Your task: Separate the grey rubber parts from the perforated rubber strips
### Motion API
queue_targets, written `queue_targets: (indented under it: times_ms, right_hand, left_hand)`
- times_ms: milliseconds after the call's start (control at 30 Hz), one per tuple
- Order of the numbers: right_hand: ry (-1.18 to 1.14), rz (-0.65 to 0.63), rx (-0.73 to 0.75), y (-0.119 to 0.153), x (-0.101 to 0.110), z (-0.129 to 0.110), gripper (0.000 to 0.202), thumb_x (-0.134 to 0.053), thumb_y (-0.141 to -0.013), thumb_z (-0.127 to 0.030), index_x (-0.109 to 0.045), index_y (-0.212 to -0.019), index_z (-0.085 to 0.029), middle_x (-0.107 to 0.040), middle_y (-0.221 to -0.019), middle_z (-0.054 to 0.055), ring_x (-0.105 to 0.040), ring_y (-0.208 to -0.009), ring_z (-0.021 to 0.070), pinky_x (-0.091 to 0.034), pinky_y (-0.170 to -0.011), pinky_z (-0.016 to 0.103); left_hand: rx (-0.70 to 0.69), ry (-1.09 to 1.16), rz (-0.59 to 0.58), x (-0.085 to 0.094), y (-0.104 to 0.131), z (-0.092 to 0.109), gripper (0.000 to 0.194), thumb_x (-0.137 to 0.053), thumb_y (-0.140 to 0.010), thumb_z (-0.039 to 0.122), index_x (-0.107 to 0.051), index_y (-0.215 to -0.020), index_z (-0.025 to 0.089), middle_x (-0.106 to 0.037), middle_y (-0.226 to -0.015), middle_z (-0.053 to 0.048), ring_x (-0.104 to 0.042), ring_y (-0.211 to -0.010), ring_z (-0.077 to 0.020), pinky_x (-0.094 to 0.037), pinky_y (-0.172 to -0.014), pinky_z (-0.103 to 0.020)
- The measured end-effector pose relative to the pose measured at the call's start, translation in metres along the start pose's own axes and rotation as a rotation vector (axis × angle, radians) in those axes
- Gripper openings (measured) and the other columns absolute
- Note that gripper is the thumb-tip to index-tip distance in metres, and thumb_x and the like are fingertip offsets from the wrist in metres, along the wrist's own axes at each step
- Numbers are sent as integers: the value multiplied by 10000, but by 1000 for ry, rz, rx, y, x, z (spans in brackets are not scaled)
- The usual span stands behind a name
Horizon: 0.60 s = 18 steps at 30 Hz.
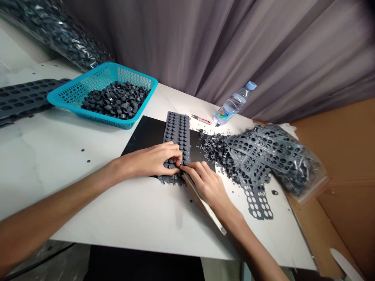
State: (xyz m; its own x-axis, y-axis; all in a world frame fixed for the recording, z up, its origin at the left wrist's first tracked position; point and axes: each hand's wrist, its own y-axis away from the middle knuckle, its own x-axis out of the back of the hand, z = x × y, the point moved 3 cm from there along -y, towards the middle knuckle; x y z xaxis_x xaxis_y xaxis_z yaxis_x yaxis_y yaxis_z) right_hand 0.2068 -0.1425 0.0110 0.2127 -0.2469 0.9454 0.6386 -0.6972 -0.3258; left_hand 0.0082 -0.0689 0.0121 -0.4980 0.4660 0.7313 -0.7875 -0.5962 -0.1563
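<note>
A grey moulded rubber sheet [177,128] with rows of round raised studs lies lengthwise on a black mat [148,132]. My left hand [159,160] rests on the sheet's near part, thumb and fingers curled together in a pinch; whatever is between them is hidden. Just right of it, my right hand [208,183] is closed around a long, thin, pale tool [206,207]. The tool slants from the fingertips down toward my right forearm, and its working tip is hidden between the two hands. Fingertips of both hands nearly meet over the sheet.
A turquoise basket [55,95] holds black rubber rings. Pink-handled snips [202,119] and a water bottle [233,103] stand behind the mat. Loose black pieces [218,148], punched grey sheets [258,199] and a clear bag [304,175] lie right. More sheets [23,97] lie left.
</note>
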Motion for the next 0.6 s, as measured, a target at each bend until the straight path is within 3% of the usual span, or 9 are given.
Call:
queue_targets:
  times_ms: [267,467,600]
  right_hand:
    - [42,25,-42,1,-4,-8,243,-451,-1131,-211,-619,-1295,-147,-726,-1120,116,-686,-956,241,-561,-806,362]
    - [7,82,-244,0,-12,-17,271,-393,-1138,-216,-568,-1325,-125,-692,-1135,137,-713,-871,218,-563,-647,314]
    - [-26,151,-406,1,-4,-1,322,-409,-1136,-287,-567,-1368,-128,-662,-1221,162,-723,-846,225,-566,-616,325]
  left_hand:
    - [6,30,8,-1,0,0,98,-673,-981,300,-637,-945,216,-651,-999,-15,-571,-1025,-224,-420,-948,-351]
    - [25,28,-4,-3,-1,0,106,-668,-984,310,-634,-951,215,-650,-1007,-17,-570,-1047,-230,-418,-958,-350]
    - [29,45,-9,-3,-1,2,116,-674,-979,320,-635,-944,216,-663,-1006,-12,-596,-1046,-229,-407,-1009,-363]
